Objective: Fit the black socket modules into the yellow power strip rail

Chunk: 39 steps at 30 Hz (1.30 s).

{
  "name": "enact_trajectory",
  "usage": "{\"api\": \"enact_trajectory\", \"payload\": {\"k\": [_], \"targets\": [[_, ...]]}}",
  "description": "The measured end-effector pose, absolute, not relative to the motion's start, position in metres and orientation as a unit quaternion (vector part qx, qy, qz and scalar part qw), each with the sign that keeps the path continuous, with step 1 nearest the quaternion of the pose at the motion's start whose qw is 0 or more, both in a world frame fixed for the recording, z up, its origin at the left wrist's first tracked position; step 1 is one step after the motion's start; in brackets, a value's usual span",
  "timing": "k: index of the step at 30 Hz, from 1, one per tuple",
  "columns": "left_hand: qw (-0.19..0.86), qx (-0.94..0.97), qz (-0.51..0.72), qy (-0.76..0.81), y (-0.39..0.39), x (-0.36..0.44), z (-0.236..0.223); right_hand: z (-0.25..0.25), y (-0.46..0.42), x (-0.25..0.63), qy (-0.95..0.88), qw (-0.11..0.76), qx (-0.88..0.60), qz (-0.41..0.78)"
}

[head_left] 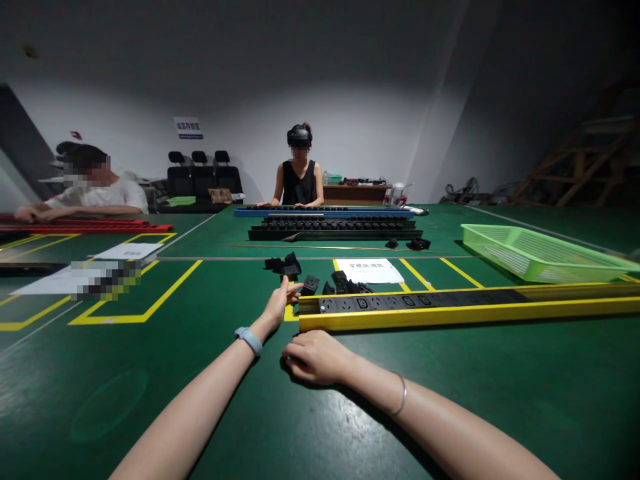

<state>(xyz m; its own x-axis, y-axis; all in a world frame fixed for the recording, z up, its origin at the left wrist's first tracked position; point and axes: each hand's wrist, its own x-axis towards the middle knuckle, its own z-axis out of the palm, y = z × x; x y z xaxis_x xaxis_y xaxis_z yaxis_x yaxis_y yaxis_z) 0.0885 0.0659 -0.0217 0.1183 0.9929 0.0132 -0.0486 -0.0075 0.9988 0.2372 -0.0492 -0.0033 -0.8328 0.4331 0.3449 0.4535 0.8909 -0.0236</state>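
Note:
My left hand (277,305) reaches to the left end of a yellow channel rail (450,312), its thumb raised and its fingers stretched out toward a loose black socket module (311,285). Whether the fingertips touch that module I cannot tell. My right hand (316,358) lies on the table just in front of the rail's left end, its fingers curled in. Nothing sticks out of it. Inside the rail sits a row of black socket modules (393,301). More loose black modules (345,281) lie behind the rail's left end, and others (284,265) lie beyond my left hand.
A light green basket (530,257) stands at the right. Behind a printed sheet (369,271) lie black rails (335,230) and a blue rail (325,212). One person (300,173) sits opposite, another person (100,187) at the far left by red rails (100,227).

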Motion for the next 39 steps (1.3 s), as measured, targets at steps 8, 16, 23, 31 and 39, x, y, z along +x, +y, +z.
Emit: {"api": "enact_trajectory", "payload": {"k": [8,16,23,31,39], "targets": [[0.506,0.512,0.524,0.454,0.066,0.088,-0.024,-0.005,-0.049,0.238,-0.956,0.173,-0.236,-0.031],[0.495,0.607,0.431,0.448,0.055,0.095,-0.009,-0.005,-0.048,0.238,-0.956,0.181,-0.231,-0.026],[0.438,0.599,0.472,0.475,0.062,0.090,-0.021,-0.004,-0.049,0.239,-0.956,0.177,-0.230,-0.030],[0.379,0.659,0.460,0.459,0.061,0.090,-0.023,-0.004,-0.049,0.239,-0.956,0.170,-0.237,-0.025],[0.392,0.634,0.474,0.469,0.065,0.089,-0.029,-0.005,-0.048,0.239,-0.956,0.168,-0.240,-0.028]]}}
